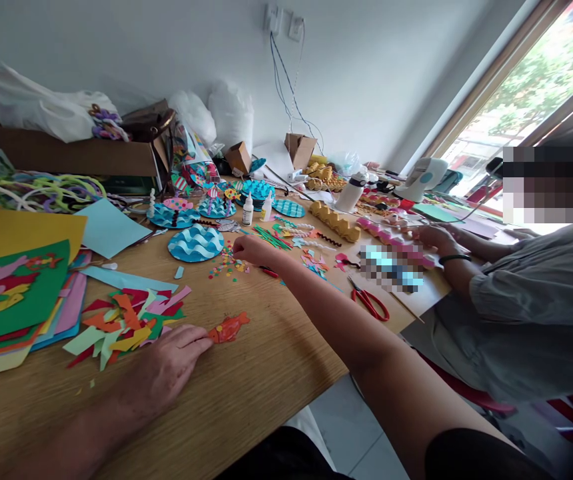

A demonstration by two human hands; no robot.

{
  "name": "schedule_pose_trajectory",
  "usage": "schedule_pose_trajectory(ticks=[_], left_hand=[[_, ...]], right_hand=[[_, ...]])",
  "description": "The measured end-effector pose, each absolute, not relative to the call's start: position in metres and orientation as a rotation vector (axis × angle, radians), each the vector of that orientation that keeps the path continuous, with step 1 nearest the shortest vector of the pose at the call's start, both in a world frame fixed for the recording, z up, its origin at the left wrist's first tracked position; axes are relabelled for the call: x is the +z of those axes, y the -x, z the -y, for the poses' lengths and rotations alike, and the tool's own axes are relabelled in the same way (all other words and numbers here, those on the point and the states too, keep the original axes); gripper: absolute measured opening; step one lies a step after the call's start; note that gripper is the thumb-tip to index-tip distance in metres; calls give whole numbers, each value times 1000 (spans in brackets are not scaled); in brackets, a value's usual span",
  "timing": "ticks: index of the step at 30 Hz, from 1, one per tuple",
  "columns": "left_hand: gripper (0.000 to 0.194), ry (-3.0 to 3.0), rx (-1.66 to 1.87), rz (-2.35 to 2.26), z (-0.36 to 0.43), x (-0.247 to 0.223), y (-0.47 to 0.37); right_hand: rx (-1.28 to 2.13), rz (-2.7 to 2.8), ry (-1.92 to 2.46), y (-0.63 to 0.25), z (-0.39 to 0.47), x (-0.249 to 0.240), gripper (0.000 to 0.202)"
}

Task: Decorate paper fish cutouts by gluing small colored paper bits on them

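My left hand (179, 357) rests on the table with its fingers together, the fingertips holding the head end of an orange paper fish (231, 329). The fish lies flat and has a few yellow spots. Farther off, my right arm stretches across the table. My right hand (252, 251) is closed with its fingers curled down over small coloured paper dots (231, 268); whatever is between its fingertips is hidden. Just beyond this hand lies a blue paper disc (195, 243) with pale wavy strips. Close under the wrist are small red-handled scissors (269, 271).
Coloured paper scraps (126, 327) and stacked paper sheets (21, 307) lie on the left. Glue bottles (247, 211) stand behind. Red scissors (370, 301) lie to the right, near another person's arm (454, 257). A cardboard box (66, 157) stands at the back left.
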State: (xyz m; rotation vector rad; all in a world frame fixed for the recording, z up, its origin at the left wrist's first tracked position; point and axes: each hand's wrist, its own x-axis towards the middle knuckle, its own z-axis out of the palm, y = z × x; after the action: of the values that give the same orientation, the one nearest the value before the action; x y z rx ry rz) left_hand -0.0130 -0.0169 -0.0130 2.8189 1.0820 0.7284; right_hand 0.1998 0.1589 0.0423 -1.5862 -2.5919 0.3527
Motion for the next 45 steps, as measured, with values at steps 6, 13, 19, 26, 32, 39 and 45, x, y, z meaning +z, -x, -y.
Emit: schedule_pose_trajectory(ticks=[6,13,19,26,32,39,45], left_hand=[[37,-2825,707,-1085,16,-13,14],[24,-2503,1006,-1167,19,-1,10],[25,-1800,1059,-1315,16,15,9],[23,-1607,1113,-1264,18,20,10],[17,-1676,1149,-1272,17,22,10],[13,-1733,1143,-1320,19,22,11],[12,-1996,1217,-1320,19,22,17]], right_hand=[[1245,1983,1321,-212,-133,52,11],[1780,1523,1034,-205,-96,51,14],[1702,1589,905,-177,-54,50,14],[1662,1675,914,-153,-32,49,12],[1636,1710,952,-148,-30,46,13],[1727,1570,992,-153,-28,47,16],[1940,1474,1088,-158,-25,49,22]])
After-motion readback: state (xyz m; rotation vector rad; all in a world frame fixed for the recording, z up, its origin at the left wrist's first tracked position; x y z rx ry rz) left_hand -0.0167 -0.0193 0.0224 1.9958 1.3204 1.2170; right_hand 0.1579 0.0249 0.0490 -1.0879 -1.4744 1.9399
